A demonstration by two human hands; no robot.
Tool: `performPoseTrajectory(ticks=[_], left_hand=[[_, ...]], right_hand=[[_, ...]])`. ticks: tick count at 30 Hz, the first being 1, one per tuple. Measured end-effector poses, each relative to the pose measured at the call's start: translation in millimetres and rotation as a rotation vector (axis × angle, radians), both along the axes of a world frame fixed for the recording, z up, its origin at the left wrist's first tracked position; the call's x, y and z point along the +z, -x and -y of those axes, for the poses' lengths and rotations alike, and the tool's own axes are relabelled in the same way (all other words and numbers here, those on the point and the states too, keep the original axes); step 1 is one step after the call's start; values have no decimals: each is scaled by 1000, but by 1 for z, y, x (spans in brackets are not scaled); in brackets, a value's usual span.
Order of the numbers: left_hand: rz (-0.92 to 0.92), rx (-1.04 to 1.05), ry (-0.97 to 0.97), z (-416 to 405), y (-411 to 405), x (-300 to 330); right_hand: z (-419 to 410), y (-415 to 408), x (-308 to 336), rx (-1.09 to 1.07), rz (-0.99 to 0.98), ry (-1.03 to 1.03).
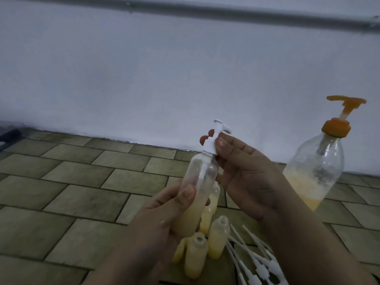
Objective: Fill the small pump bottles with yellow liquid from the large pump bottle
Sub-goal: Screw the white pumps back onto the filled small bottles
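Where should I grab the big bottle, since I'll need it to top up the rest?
Probably by the clear shoulder of the big bottle, just below its orange collar, coming from its left, the side facing the hands. It narrows there for the fingers to wrap round; the nozzle juts sideways above, so reaching from the top looks awkward.

A plain white wall point(144, 79) fills the far half of the view, smooth and evenly painted, lit by soft, dim, bluish light with no hard shadows. Near its top a grey pipe point(185, 12) runs across from left to right, sloping slightly down toward the right, held by a small bracket point(373, 22) at the far right end. The wall meets a floor point(72, 182) of olive-brown rectangular tiles laid in a staggered brick pattern with dark joints; the paint edge along that line is uneven. At the far left edge, where wall and floor meet, a dark object point(9, 134) shows, too blurred to identify.
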State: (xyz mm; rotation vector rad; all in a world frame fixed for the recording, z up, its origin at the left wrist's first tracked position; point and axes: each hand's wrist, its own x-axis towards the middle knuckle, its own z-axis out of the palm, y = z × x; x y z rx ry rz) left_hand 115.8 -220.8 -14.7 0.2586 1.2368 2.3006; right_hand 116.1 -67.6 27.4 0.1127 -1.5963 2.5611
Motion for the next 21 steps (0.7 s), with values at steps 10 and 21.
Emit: performPoseTrajectory(ticks=[10, 21], left_hand=[[269, -356, -153, 5, 3, 4], [-266, 146, 274, -1, -3, 1]], right_hand=[[-8, 1, -8, 1, 2, -61], [2, 1, -7, -35, 121, 65]])
